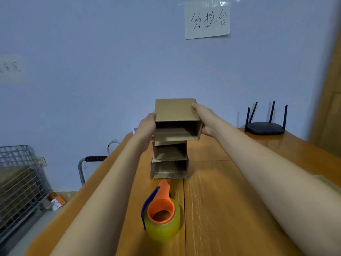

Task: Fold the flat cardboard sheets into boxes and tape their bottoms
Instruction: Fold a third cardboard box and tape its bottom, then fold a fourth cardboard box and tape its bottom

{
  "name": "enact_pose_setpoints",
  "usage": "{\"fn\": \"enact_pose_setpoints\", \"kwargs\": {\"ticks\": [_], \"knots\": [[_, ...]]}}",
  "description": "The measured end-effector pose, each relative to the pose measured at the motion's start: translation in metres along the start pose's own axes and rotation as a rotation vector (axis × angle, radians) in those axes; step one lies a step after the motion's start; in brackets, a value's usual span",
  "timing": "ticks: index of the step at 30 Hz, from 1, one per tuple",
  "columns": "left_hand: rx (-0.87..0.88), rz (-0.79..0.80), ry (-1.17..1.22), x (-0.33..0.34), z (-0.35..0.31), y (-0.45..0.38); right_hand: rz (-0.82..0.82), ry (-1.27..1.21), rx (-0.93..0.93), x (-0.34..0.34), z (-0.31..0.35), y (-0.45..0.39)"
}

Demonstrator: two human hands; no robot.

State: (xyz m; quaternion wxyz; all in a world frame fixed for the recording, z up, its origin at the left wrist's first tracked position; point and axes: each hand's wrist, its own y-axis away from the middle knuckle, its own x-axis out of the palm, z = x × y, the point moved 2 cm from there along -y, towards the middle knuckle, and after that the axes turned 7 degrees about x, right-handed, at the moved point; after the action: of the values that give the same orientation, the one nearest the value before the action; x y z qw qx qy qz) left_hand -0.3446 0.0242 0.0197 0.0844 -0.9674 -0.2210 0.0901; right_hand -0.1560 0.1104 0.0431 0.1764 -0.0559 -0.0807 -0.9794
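**Top box held between two hands above a stack**

Here, the top box (pixel 175 110) was gripped from both sides: the fingers of the left hand (pixel 146 129) were curled against its left wall, and the right hand (pixel 205 120) was wrapped round its right wall, thumb laid along the upper edge. The box was held with its open side turned toward the camera, its bottom edge touching or just above the middle box (pixel 170 151); which of the two could not be told. Directly beneath the fingers, the middle box was seen resting on the bottom box (pixel 169 169), both likewise open toward the camera. Nearer the person than the hands, a tape dispenser (pixel 161 211) with an orange handle and a yellowish roll was stood on the wooden table (pixel 230 209). Well to the right of the right hand, a black router (pixel 264 127) was set on the table. Above the fingers, a handwritten paper sign (pixel 207 19) was taped to the wall.
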Motion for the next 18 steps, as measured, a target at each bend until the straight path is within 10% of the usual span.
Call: {"fn": "enact_pose_setpoints", "kwargs": {"ticks": [18], "knots": [[-0.069,-0.143,-0.065,0.001,0.046,-0.077,-0.028,0.168,-0.009,0.023,-0.023,-0.082]]}}
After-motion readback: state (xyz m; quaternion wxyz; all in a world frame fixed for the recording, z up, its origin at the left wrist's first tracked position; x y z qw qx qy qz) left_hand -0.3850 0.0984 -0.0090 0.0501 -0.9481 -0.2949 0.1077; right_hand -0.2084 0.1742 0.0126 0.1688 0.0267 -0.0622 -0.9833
